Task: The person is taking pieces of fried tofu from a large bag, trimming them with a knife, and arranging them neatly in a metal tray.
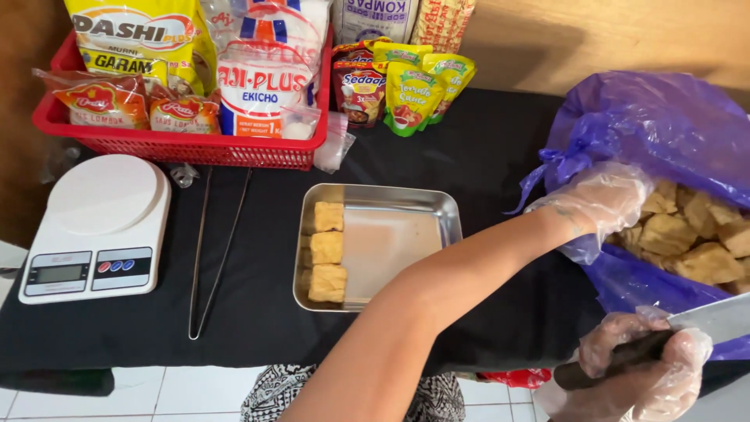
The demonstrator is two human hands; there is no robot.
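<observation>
My left hand [598,199], in a clear plastic glove, reaches across into the purple bag [664,125] and rests on the fried tofu [687,234] there; fingers sit inside the bag mouth, so I cannot tell whether they grip a piece. My right hand [648,371], also gloved, is curled tight round the dark handle of a knife [703,320], blade pointing right. Three tofu blocks [326,250] line the left side of the steel tray [406,195]. Tongs [211,258] lie beside the scale [98,227].

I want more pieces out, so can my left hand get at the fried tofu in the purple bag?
Probably yes: the left hand is already inside the open purple bag, beside the fried tofu, with nothing between them.
</observation>
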